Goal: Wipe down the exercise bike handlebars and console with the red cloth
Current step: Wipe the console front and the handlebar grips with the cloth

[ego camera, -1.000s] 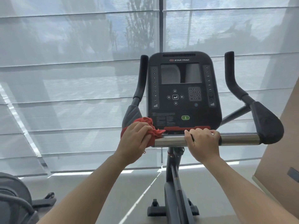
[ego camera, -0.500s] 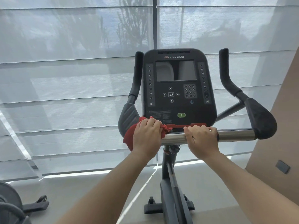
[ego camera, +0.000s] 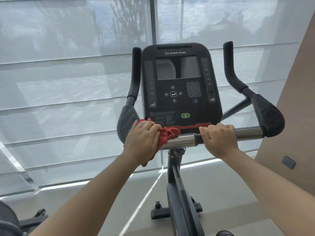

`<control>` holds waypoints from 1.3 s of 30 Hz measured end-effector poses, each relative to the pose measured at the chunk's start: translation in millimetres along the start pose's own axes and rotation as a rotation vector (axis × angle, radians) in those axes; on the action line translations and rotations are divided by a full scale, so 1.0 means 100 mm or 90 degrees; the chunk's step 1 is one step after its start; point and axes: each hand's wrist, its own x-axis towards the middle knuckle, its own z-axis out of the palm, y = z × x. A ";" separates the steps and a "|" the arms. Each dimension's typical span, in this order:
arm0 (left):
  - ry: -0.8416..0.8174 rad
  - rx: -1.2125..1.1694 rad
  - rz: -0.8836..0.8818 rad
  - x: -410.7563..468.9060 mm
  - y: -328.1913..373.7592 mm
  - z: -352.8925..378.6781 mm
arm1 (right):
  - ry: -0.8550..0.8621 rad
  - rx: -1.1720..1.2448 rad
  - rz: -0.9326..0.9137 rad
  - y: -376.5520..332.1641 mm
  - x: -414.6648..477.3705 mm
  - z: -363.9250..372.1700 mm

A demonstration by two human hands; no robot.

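Left hand (ego camera: 142, 140) clamps the bunched red cloth (ego camera: 166, 136) on the steel handlebar (ego camera: 181, 141) at its left end, right hand (ego camera: 219, 139) fist-wrapped bare around the bar's middle, both directly below the console (ego camera: 180, 86); blinds (ego camera: 68, 82) behind, second machine (ego camera: 10, 222) lower left.

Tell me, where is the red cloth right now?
In the head view, the red cloth is bunched under the left hand on the left part of the silver handlebar, just below the console.
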 end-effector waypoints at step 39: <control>0.065 0.032 -0.038 0.50 0.96 0.47 | 0.054 0.050 0.100 0.30 -0.09 0.00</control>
